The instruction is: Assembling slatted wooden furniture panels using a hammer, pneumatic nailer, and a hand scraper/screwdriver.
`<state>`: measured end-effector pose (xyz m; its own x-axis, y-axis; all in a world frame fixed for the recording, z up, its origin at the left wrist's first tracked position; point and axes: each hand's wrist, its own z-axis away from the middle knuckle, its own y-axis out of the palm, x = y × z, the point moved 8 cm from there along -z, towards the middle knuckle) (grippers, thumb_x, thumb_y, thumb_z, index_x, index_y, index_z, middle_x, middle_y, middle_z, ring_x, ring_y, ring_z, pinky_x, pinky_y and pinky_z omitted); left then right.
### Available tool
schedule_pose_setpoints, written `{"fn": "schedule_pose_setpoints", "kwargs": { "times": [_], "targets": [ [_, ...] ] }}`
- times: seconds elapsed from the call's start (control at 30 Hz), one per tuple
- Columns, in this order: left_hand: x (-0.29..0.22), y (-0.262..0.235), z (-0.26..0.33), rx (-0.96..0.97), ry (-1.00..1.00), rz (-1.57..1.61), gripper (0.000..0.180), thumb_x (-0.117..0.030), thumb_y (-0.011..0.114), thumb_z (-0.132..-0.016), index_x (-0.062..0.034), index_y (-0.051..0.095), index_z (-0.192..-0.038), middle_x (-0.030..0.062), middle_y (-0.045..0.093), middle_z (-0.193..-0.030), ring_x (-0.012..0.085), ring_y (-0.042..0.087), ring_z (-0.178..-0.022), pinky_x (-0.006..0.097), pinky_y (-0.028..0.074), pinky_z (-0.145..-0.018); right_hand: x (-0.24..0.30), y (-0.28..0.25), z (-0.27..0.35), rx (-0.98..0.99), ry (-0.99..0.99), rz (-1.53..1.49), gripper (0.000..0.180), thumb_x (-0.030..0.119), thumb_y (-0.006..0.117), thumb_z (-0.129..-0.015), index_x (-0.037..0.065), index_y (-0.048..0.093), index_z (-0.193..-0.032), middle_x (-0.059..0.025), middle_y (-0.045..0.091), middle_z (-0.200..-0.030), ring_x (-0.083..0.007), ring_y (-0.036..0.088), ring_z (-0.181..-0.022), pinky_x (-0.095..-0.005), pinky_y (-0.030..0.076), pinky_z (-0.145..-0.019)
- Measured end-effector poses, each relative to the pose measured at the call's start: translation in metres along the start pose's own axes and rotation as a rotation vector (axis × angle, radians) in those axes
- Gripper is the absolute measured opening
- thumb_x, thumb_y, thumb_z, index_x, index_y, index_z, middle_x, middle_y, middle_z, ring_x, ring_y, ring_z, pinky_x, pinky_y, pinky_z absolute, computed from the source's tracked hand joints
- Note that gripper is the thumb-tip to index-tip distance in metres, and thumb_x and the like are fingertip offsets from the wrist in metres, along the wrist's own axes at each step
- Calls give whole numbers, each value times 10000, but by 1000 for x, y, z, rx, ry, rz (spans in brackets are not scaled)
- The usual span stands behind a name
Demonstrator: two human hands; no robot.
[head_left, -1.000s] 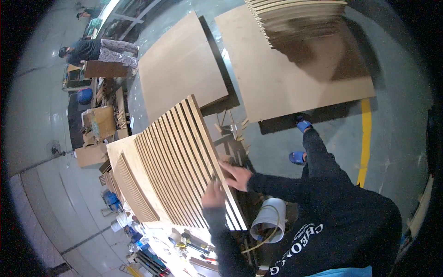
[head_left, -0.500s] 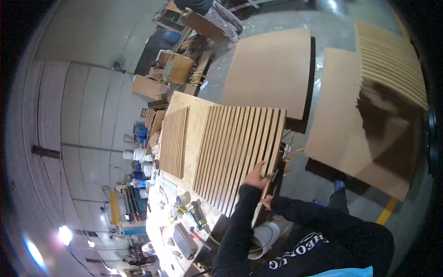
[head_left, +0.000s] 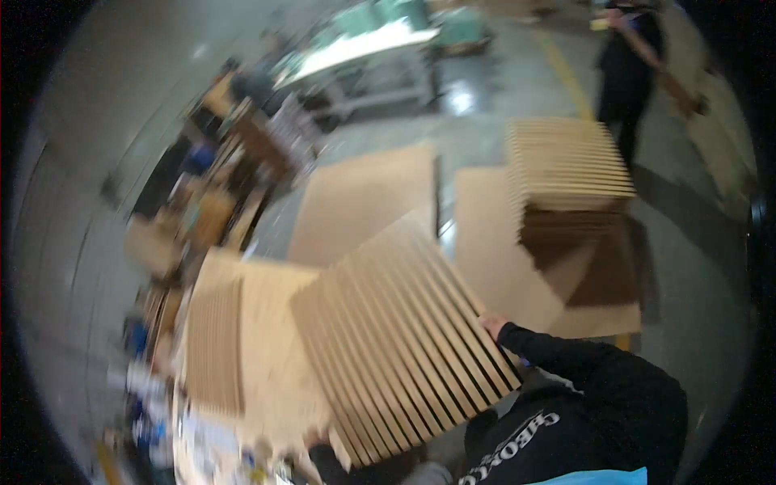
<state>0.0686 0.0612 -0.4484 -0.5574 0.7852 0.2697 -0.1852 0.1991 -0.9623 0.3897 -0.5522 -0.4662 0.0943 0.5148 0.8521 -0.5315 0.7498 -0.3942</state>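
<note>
Far left, well away from both hands: grey wall (head_left: 89,186), then brown cardboard boxes (head_left: 153,246), blurred. Nearer, up and left of the left hand, a narrow tan slatted wooden panel (head_left: 212,347) lies flat on a pale plywood tabletop (head_left: 271,347); pale sheet (head_left: 208,436) and clutter at the near end. Beyond, far ahead of the left hand, a person in pale patterned trousers (head_left: 297,129) beside a brown board.

Left hand (head_left: 317,437) at the near left corner of a broad light-wood slatted panel (head_left: 396,331); finger closure cannot be told, blurred. Panel lies between the hands, tilted, partly over the tabletop. Ahead of it, a flat brown sheet (head_left: 364,194) on grey floor (head_left: 469,149); farther, a white-topped bench (head_left: 356,52) with green items.

Right hand (head_left: 493,326) closed on the panel's right edge. Past it, a second brown sheet (head_left: 489,242) bearing a stack of light slatted panels (head_left: 570,162). Farther, a yellow floor line (head_left: 570,73) and a person in dark clothing (head_left: 634,65) with a long brown board.

Writing: white lettering across the wearer's black top (head_left: 630,404); marks on the pale sheet too blurred.
</note>
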Motion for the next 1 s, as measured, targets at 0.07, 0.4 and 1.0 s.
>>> {"fn": "schedule_pose_setpoints", "kwargs": {
  "times": [0.07, 0.4, 1.0],
  "targets": [
    [-125, 12, -62, 189, 15, 241, 475, -418, 403, -831, -81, 467, -1159, 152, 531, -1085, 332, 460, -1051, 416, 315, -931, -65, -71, 12, -270, 193, 88, 518, 439, 376, -835, -9, 522, -1051, -209, 516, -1092, -331, 491, -991, -378, 358, -872],
    [-432, -121, -83, 323, 530, 447, 459, -367, 381, -845, -68, 418, -1191, 149, 464, -1154, 300, 448, -1061, 417, 361, -871, -95, -95, 107, -398, 394, 79, 554, 568, 323, -805, 179, 493, -1161, -156, 495, -1145, -348, 455, -1045, -383, 333, -924],
    [-538, -178, -95, 729, 428, 397, 443, -274, 342, -869, -45, 330, -1248, 142, 344, -1278, 242, 427, -1079, 420, 444, -762, -238, -270, 176, -876, 546, -390, 444, 438, 524, -775, -5, 524, -751, -172, 568, -708, -262, 568, -677, -375, 444, -629]
  ]
}}
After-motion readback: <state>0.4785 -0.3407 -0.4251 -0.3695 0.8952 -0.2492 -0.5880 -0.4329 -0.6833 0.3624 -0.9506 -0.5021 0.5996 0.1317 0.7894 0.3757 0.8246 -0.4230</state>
